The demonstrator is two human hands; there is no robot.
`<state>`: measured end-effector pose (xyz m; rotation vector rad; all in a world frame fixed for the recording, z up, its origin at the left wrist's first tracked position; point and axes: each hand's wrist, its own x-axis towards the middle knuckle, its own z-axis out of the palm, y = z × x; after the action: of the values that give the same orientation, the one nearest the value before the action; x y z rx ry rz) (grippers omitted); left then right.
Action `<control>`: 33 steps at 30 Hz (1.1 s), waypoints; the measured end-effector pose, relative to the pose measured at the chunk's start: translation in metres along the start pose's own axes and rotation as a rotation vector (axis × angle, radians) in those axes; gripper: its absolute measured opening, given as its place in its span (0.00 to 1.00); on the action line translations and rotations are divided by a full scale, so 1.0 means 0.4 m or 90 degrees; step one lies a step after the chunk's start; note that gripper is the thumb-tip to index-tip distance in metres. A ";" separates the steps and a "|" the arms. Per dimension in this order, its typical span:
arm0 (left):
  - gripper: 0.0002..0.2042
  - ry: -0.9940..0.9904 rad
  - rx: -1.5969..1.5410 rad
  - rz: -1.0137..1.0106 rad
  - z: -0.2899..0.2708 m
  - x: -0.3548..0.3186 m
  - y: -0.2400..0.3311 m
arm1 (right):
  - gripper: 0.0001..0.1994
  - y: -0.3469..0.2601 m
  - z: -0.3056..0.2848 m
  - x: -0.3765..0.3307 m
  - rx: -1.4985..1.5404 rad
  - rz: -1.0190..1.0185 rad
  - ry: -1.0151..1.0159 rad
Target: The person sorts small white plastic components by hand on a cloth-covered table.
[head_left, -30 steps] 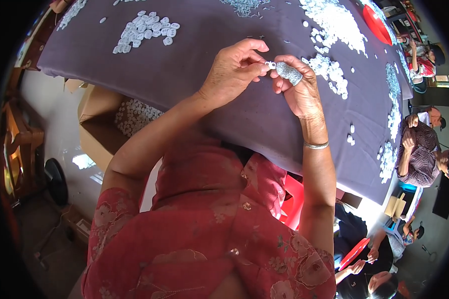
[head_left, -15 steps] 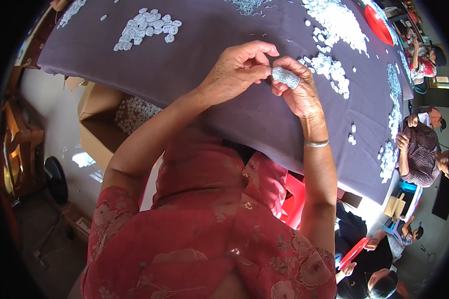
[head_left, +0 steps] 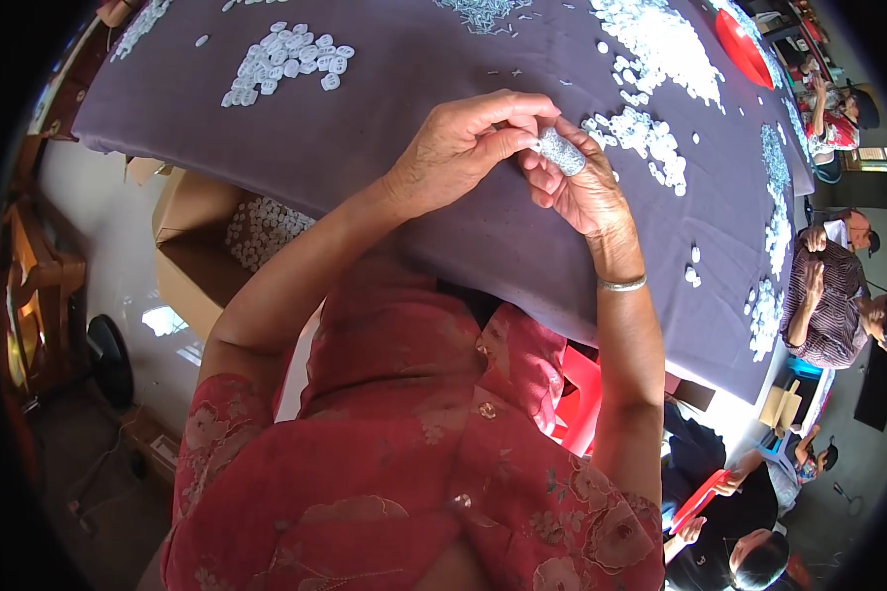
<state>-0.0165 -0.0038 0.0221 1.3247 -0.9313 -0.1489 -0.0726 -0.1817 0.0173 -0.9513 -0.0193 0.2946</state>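
Note:
Over the dark tablecloth [head_left: 394, 103] my two hands meet. My left hand [head_left: 448, 153] is closed, thumb and forefinger pinched together at a tiny white bit whose kind I cannot make out. Opposite it, my right hand [head_left: 593, 195] has its fingers curled in, touching the left fingertips. A grey-white speckled sleeve or wrap [head_left: 562, 154] seems to cover my right thumb. What the right fingers hold, if anything, is hidden. Small white plastic pieces [head_left: 650, 145] lie just beyond my right hand. Another group of white pieces [head_left: 286, 61] lies farther left.
Thin grey pins [head_left: 483, 14] and a large white heap [head_left: 665, 49] lie at the far side, near a red dish [head_left: 743, 49]. Below the left table edge stands a cardboard box [head_left: 185, 231] holding white pieces. Co-workers [head_left: 826, 300] sit along the right, one with a red tray [head_left: 700, 499].
My right hand has turned slightly, so the speckled sleeve tilts more steeply. The left forefinger has moved a little right over the right fingertips, and the hands stay together.

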 end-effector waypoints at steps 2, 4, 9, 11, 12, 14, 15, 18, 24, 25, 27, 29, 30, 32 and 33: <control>0.12 0.011 0.042 0.023 0.002 0.002 0.003 | 0.13 -0.002 0.001 0.000 -0.005 0.001 -0.006; 0.12 0.022 0.083 0.047 0.005 0.005 0.001 | 0.14 -0.001 0.002 -0.001 -0.010 0.002 -0.010; 0.13 0.081 0.197 0.054 0.015 0.005 -0.005 | 0.13 0.006 0.012 0.000 0.058 -0.019 -0.006; 0.13 0.091 0.191 0.066 0.022 0.008 -0.009 | 0.12 0.004 0.011 0.001 0.087 -0.014 -0.012; 0.12 0.100 0.184 0.077 0.023 0.009 -0.012 | 0.11 0.004 0.010 0.002 0.116 -0.008 -0.018; 0.12 0.092 0.198 0.086 0.021 0.012 -0.017 | 0.11 0.006 0.002 0.007 0.129 -0.006 -0.027; 0.11 0.083 0.211 0.094 0.020 0.014 -0.019 | 0.11 0.006 -0.001 0.008 0.142 -0.005 -0.035; 0.10 0.094 0.181 0.072 0.025 0.019 -0.021 | 0.11 0.008 0.001 0.007 0.151 -0.021 -0.008; 0.09 0.147 0.052 0.025 0.036 0.015 -0.023 | 0.10 0.008 0.017 0.009 0.124 -0.071 -0.002; 0.09 0.147 0.052 0.026 0.039 0.013 -0.025 | 0.10 0.009 0.018 0.009 0.124 -0.071 -0.002; 0.09 0.186 -0.058 -0.004 0.046 0.010 -0.028 | 0.09 0.013 0.018 0.010 0.089 -0.118 0.036; 0.08 0.169 -0.061 -0.039 0.041 0.003 -0.024 | 0.07 0.022 0.025 0.015 0.042 -0.136 0.101; 0.08 0.152 -0.065 -0.075 0.040 -0.001 -0.022 | 0.06 0.027 0.030 0.017 -0.005 -0.154 0.167; 0.07 0.170 -0.091 -0.068 0.050 -0.002 -0.018 | 0.06 0.028 0.045 0.018 -0.036 -0.184 0.184; 0.07 0.188 -0.118 -0.061 0.053 -0.001 -0.017 | 0.05 0.028 0.051 0.018 -0.067 -0.213 0.201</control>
<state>-0.0279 -0.0216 0.0149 1.1812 -0.5904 -0.1067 -0.0714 -0.1577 0.0195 -1.0715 0.0951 -0.1689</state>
